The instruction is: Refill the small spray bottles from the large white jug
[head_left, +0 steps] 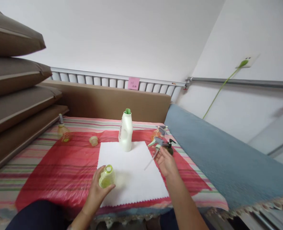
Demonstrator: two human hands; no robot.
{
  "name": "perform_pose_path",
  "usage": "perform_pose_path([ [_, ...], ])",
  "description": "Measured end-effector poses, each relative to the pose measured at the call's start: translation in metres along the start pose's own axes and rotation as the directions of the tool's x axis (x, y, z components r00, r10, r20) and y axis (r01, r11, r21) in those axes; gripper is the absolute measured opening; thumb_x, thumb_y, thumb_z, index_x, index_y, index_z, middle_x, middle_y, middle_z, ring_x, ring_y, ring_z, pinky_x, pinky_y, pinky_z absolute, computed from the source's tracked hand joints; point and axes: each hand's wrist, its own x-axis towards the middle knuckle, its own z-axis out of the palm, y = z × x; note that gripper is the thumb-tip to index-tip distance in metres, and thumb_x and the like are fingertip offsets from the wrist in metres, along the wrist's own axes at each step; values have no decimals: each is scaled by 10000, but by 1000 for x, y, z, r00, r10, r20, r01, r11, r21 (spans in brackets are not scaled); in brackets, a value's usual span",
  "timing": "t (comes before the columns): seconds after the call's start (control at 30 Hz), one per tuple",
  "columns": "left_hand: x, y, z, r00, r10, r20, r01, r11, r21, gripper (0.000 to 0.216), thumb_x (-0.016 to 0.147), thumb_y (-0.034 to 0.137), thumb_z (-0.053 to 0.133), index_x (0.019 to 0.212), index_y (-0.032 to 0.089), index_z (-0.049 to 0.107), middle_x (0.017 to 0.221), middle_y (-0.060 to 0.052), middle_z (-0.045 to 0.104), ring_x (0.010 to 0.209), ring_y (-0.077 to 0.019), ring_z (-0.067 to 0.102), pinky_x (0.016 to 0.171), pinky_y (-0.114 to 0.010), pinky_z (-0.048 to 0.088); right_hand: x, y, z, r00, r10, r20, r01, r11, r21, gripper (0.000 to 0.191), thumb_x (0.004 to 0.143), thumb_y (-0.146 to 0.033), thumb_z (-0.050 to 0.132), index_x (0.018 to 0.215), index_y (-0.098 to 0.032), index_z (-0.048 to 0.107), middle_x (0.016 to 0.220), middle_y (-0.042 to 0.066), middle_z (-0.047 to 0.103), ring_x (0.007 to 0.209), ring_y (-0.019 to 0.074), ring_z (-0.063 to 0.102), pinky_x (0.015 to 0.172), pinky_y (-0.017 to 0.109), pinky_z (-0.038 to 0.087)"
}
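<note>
My left hand [96, 189] is wrapped round a small yellow-green ribbed bottle [106, 176] with an open neck, at the near left edge of a white cloth [134, 182]. My right hand [165, 163] holds a grey spray trigger head [157, 143] by its body, its thin dip tube [149, 162] hanging down over the cloth. A tall white bottle with a green spout [126, 131] stands upright at the far edge of the cloth.
The cloth lies on a red plastic sheet [60, 172] over a striped cover. A spray bottle [63, 130] and a small cap [93, 140] sit at the far left, more sprayers [161, 131] at the far right. Brown cushions [14, 92] stack left; a blue blanket [218, 159] lies right.
</note>
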Motion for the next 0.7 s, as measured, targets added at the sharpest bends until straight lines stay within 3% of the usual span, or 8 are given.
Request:
perform_pose_path([
  [0.13,10,-15,6,1000,-15,-22,15,1000,10,671,597,381,759,1187,196,496,1243,-108,543,1194,-286,493,1038,-487,366,7,50,-27,970,241,-4,-241,969,-54,192,676,-269,728,790,-157,624,781,77,722,602,149,647,570,270,514],
  [0.33,18,-40,9,992,-124,-22,122,988,-96,724,613,387,751,1234,180,444,1292,-133,524,1190,-302,515,1012,-472,416,20,96,-40,946,324,23,-320,941,-111,218,665,-305,729,804,-156,653,839,70,712,643,137,657,650,274,543],
  [0.5,13,-52,9,994,-101,-45,100,995,-12,714,647,390,724,1252,181,407,1312,-142,510,1223,-321,484,1044,-512,378,40,103,-56,959,275,-73,-284,929,-237,209,622,-354,736,716,-196,636,716,41,698,527,128,616,593,285,535],
  [0.6,9,-54,10,995,-67,-67,68,998,8,686,644,383,725,1233,197,426,1285,-125,542,1226,-330,482,1044,-522,379,48,93,-71,970,198,-138,-236,902,-363,234,591,-400,729,686,-213,624,660,49,684,565,196,644,578,354,529],
  [0.7,9,-57,11,990,-99,-95,97,995,-32,687,589,384,754,1193,214,473,1233,-108,592,1155,-353,543,991,-527,439,53,77,-77,982,43,-185,-133,852,-507,239,505,-342,756,645,-222,604,626,44,667,661,269,660,629,416,514],
])
